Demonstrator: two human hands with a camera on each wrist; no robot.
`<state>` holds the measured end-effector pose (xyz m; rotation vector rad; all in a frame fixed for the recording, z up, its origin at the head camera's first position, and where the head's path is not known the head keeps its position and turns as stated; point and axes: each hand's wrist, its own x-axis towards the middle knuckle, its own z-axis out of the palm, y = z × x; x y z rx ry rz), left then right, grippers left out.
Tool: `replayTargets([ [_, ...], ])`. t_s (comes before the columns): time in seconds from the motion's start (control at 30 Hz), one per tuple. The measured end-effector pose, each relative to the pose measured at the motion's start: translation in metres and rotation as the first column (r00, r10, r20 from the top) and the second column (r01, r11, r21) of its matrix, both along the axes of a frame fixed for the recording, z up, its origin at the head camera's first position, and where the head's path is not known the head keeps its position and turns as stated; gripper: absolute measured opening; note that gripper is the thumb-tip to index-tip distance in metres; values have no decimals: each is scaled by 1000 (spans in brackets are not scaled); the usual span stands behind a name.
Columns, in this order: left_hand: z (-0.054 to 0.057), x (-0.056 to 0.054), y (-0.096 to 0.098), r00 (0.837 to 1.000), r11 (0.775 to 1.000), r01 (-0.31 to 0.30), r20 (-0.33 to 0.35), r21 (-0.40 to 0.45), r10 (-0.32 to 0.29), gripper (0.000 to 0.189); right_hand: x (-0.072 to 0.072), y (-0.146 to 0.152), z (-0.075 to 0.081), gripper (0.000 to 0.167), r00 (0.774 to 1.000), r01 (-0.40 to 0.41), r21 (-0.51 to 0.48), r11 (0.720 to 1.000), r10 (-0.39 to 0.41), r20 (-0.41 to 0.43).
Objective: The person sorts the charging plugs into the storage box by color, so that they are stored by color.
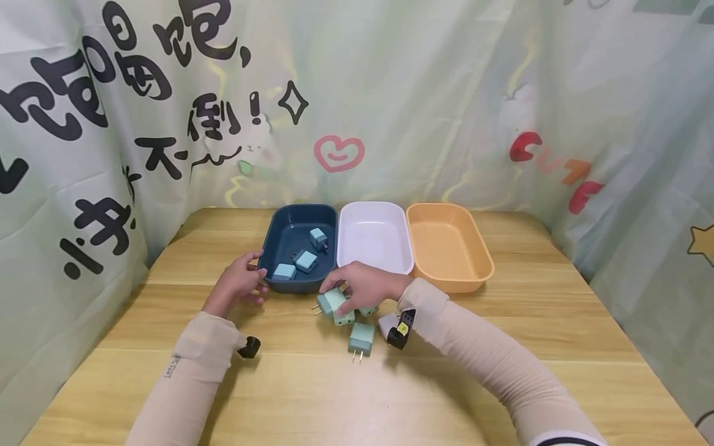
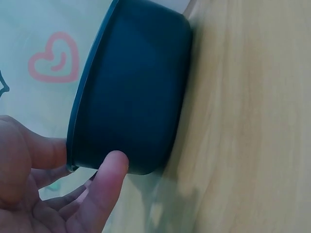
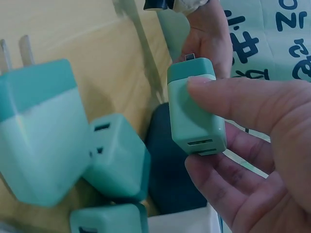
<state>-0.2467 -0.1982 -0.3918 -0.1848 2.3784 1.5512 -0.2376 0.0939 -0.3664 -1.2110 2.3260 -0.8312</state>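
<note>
My right hand pinches a mint-green wall charger between thumb and fingers, its prongs turned away from the palm. In the head view it is just in front of the dark blue tray. More green chargers lie beneath and beside this hand, partly hidden by it. One charger rests nearer to me with its two prongs facing my side. My left hand touches the dark blue tray at its left front corner, with one fingertip against the outer wall. Three chargers, one a cube, lie inside that tray.
A white tray and an orange tray stand right of the blue one in a row. By the right wrist's camera a white object is partly covered. A printed curtain hangs behind the wooden table.
</note>
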Motion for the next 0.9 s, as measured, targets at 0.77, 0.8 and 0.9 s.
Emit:
replayTargets([
  [0.77, 3, -6, -6, 1000, 1000, 14, 26, 10, -14, 62, -24, 26, 13, 44, 987, 157, -56, 986, -159, -30],
  [0.8, 3, -6, -6, 1000, 1000, 14, 28, 6, -14, 62, -25, 27, 14, 44, 985, 163, -57, 985, -166, -39],
  [0.9, 5, -6, -4, 999, 1000, 15, 34, -9, -14, 62, -27, 30, 15, 43, 983, 174, -66, 983, -178, -52],
])
